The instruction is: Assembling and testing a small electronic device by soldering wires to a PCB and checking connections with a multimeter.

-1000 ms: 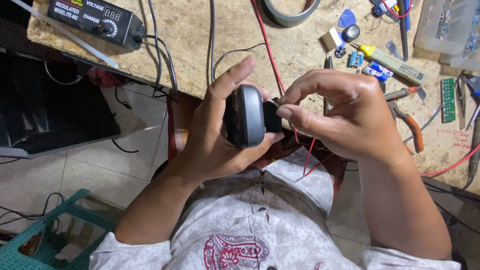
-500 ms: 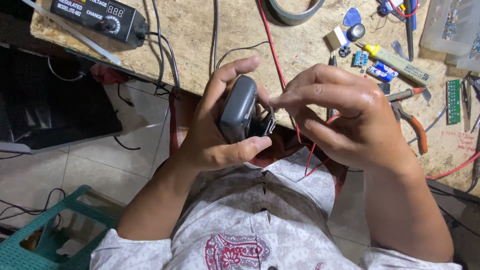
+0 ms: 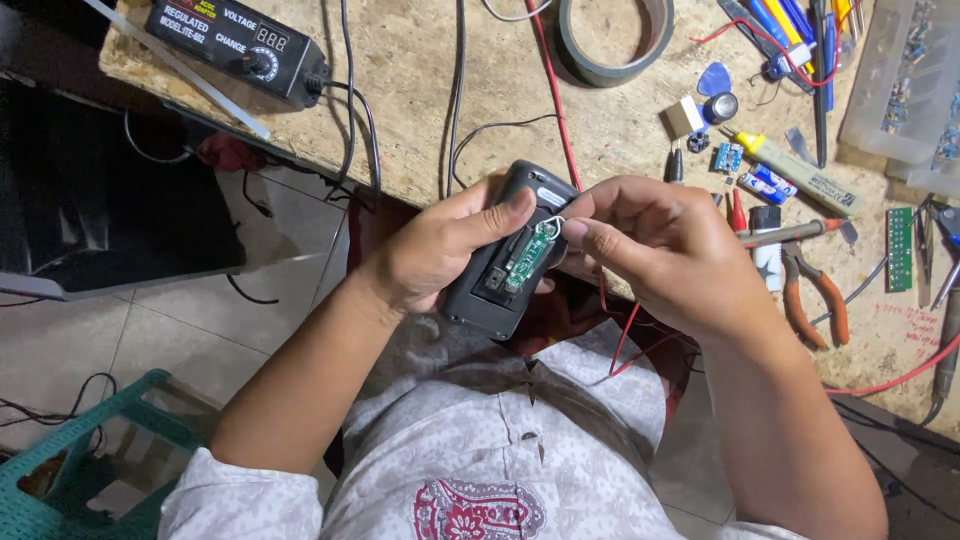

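Black plastic casing clasped firmly in my left hand, my right hand fingertips pinching the green circuit board inside it

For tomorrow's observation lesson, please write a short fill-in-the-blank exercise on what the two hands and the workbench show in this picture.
1. The left hand grips a black device casing that lies open, showing a small ____ circuit board.
2. The right hand pinches the top end of that board between thumb and ____.
3. The pliers on the bench have ____ handles.
4. The roll of tape lies ____ on the bench.

Missing words: green; forefinger; orange; flat
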